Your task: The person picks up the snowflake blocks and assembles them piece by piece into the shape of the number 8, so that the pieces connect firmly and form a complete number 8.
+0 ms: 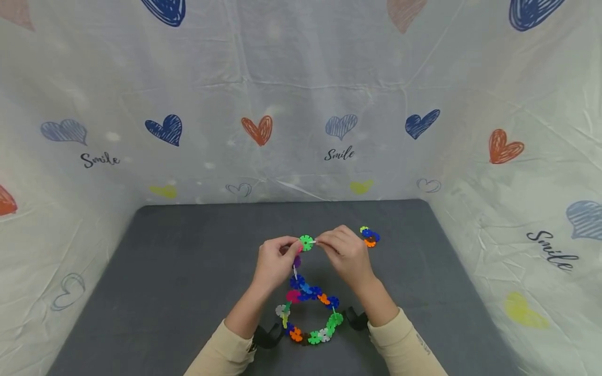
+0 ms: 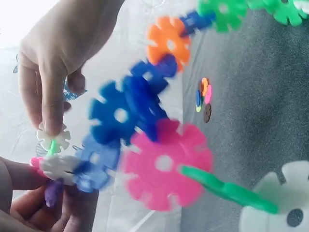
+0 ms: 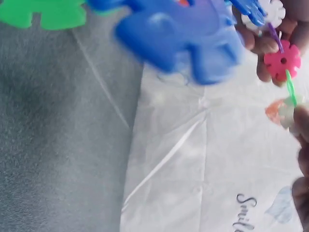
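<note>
Pinched in left hand (image 1: 276,262) and right hand (image 1: 349,257): plastic snowflake-disc chain (image 1: 305,289)

Left thumb and fingers clamped the chain near its pink disc (image 3: 277,66), right fingertips a white disc (image 2: 61,140) at the tip. That end was raised above the table (image 1: 188,261), the rest looping toward the near edge. Discs looked light, stiff and slick; joints could twist loose, so rims beside a joint seemed the best hold. Left wrist view showed a pink piece (image 2: 208,93) among loose discs (image 1: 370,234) toward the far right corner; head view did not, but took in the whole loop
</note>
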Demonstrator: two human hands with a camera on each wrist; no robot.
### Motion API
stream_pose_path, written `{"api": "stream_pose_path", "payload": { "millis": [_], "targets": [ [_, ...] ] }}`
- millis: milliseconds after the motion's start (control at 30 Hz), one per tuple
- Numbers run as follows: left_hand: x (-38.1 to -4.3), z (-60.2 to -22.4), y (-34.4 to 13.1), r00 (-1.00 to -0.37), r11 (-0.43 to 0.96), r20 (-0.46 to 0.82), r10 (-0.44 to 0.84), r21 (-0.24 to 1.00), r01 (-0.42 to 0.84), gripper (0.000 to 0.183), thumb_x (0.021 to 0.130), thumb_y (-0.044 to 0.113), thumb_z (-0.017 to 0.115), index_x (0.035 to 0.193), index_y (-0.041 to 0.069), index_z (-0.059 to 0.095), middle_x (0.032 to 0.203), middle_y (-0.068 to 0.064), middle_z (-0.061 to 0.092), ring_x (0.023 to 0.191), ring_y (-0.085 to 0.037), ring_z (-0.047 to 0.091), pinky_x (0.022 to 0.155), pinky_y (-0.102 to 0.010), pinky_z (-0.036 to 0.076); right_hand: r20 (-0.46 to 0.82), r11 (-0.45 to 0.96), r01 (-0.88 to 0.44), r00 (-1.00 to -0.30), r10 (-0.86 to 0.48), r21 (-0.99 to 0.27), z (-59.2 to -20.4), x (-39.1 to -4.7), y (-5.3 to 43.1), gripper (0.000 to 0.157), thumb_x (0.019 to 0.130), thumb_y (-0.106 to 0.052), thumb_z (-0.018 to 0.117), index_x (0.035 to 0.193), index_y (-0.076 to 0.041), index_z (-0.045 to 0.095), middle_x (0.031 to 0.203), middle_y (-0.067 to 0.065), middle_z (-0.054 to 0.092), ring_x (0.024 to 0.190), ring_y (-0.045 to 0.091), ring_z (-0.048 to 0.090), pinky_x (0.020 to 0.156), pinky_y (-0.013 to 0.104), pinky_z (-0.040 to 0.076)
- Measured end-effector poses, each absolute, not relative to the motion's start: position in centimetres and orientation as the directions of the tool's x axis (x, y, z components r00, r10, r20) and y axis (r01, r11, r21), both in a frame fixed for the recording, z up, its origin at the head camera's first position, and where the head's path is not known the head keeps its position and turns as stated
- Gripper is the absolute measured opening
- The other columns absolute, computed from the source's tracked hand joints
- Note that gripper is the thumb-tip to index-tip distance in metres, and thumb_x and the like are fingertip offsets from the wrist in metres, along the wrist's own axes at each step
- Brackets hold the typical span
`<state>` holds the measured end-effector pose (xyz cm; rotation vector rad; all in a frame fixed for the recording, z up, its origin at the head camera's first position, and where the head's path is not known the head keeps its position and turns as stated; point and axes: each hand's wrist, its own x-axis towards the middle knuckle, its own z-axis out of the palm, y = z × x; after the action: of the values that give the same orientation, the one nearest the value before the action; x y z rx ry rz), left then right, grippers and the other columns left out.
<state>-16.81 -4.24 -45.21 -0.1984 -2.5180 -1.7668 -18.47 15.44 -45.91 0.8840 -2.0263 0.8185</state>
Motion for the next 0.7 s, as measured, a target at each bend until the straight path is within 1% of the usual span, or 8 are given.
{"api": "stream_pose_path", "payload": {
  "millis": [200,333,367,400,467,533,600,700],
  "targets": [
    [-17.3,-45.6,-4.4,-0.999,0.227,0.015,0.032,0.974,0.022,0.02,0.102,0.021,0.062,0.111,0.008,0.075,0.084,-0.01,0.072,0.067,-0.021,0.07,0.055,-0.031,0.053,0.732,0.548,-0.705,-0.643,-0.226,-0.45,-47.4,-19.3,17.2,0.034,0.076,-0.007,0.087,0.109,-0.01,0.078,0.099,0.004,0.076,0.069,0.016,0.057,0.056,0.02,0.044],
    [-17.6,-46.2,-5.0,-0.997,0.053,-0.076,-0.029,0.996,-0.077,0.021,0.104,0.017,0.058,0.115,0.004,0.07,0.092,-0.012,0.068,0.076,-0.03,0.073,0.065,-0.036,0.059,0.545,0.589,-0.445,-0.839,-0.008,-0.675,-49.4,-20.2,20.0,0.029,0.083,-0.012,0.083,0.112,-0.009,0.077,0.096,0.005,0.076,0.07,0.017,0.063,0.061,0.027,0.053],
    [-17.7,-46.4,-5.1,-0.995,0.016,-0.095,-0.039,0.995,-0.096,0.021,0.104,0.015,0.057,0.115,0.002,0.069,0.093,-0.01,0.067,0.078,-0.031,0.073,0.067,-0.036,0.06,0.475,0.6,-0.353,-0.879,0.051,-0.718,-50.0,-20.4,20.9,0.029,0.086,-0.015,0.082,0.114,-0.009,0.076,0.098,0.006,0.076,0.073,0.019,0.066,0.064,0.031,0.055],
    [-17.7,-46.6,-5.2,-0.993,-0.015,-0.11,-0.044,0.994,-0.109,0.02,0.105,0.014,0.055,0.115,0.001,0.067,0.093,-0.01,0.066,0.079,-0.032,0.073,0.069,-0.037,0.061,0.4,0.605,-0.26,-0.91,0.107,-0.753,-50.5,-20.5,21.7,0.029,0.088,-0.017,0.08,0.116,-0.008,0.075,0.1,0.009,0.076,0.079,0.022,0.069,0.075,0.036,0.056],
    [-17.8,-46.9,-5.5,-0.989,-0.057,-0.137,-0.051,0.989,-0.134,0.019,0.106,0.011,0.052,0.115,-0.001,0.062,0.093,-0.011,0.064,0.078,-0.031,0.073,0.071,-0.036,0.061,0.257,0.614,-0.081,-0.945,0.204,-0.785,-51.6,-20.8,23.4,0.032,0.091,-0.02,0.077,0.12,-0.007,0.073,0.108,0.012,0.076,0.089,0.028,0.07,0.092,0.046,0.051],
    [-17.8,-47.2,-5.6,-0.988,-0.081,-0.148,-0.05,0.986,-0.144,0.018,0.106,0.009,0.049,0.115,-0.003,0.059,0.093,-0.012,0.063,0.077,-0.028,0.072,0.071,-0.036,0.061,0.156,0.633,0.05,-0.951,0.266,-0.772,-52.6,-21.1,24.7,0.035,0.093,-0.022,0.076,0.124,-0.006,0.071,0.111,0.016,0.074,0.094,0.032,0.068,0.101,0.054,0.042],
    [-17.8,-47.4,-5.7,-0.988,-0.093,-0.149,-0.043,0.985,-0.145,0.018,0.106,0.008,0.047,0.115,-0.004,0.056,0.093,-0.012,0.062,0.076,-0.026,0.072,0.071,-0.036,0.061,0.085,0.647,0.133,-0.952,0.295,-0.751,-53.4,-21.4,25.7,0.037,0.093,-0.022,0.075,0.124,-0.003,0.069,0.112,0.018,0.073,0.098,0.035,0.066,0.102,0.056,0.039],
    [-17.7,-47.6,-5.8,-0.988,-0.104,-0.15,-0.044,0.984,-0.144,0.018,0.105,0.008,0.044,0.114,-0.004,0.055,0.092,-0.011,0.062,0.075,-0.024,0.07,0.072,-0.037,0.061,0.041,0.674,0.174,-0.956,0.29,-0.718,-54.3,-21.8,26.1,0.036,0.092,-0.023,0.075,0.122,-0.003,0.07,0.109,0.018,0.073,0.096,0.034,0.066,0.09,0.052,0.047]
  ]
}}
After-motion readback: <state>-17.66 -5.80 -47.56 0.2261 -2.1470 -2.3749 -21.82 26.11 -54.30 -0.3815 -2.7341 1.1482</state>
